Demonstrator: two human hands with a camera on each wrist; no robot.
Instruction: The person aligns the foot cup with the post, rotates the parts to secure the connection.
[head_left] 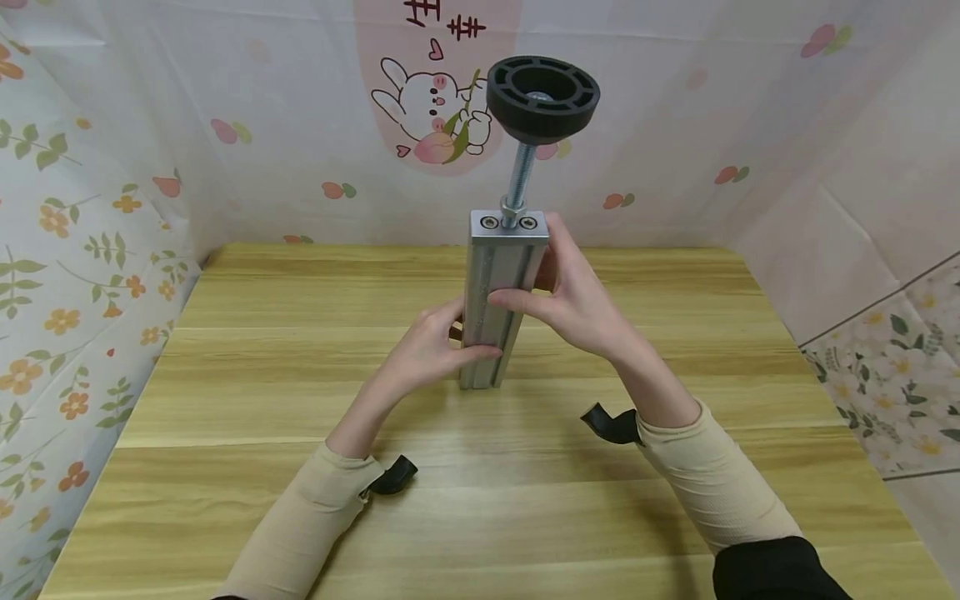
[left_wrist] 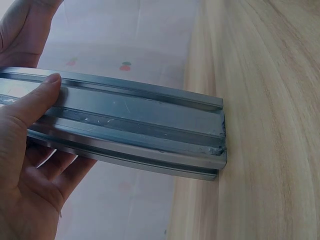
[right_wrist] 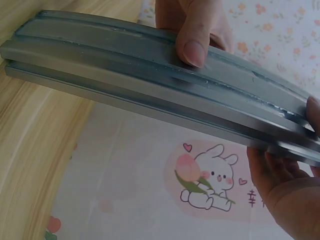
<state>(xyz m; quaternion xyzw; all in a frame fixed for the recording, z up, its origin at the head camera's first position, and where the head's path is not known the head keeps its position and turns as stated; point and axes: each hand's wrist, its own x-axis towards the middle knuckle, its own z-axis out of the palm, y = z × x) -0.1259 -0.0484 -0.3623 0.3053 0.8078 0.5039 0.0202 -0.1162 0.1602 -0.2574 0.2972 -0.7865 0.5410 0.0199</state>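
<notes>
A grooved aluminium profile [head_left: 497, 279] stands nearly upright over the tabletop, leaning slightly. Its lower end [left_wrist: 217, 140] is at the wood; whether it bears on it I cannot tell. On top, an end plate [head_left: 508, 237] with two socket screws carries a threaded rod [head_left: 521, 175] with a nut [head_left: 513, 210] and a round black levelling foot [head_left: 543, 125]. My left hand [head_left: 431, 346] grips the profile low down, thumb across the near face. Higher up, my right hand [head_left: 577, 304] holds it from the right, thumb also in front. Most fingers are hidden behind the profile.
The wooden table [head_left: 262, 333] spreads around the profile. A patterned cloth [head_left: 300, 125] hangs behind it, and floral cloth [head_left: 75, 292] covers the left side. Beige sleeves [head_left: 315, 517] with black curved pieces [head_left: 615, 423] wrap both forearms.
</notes>
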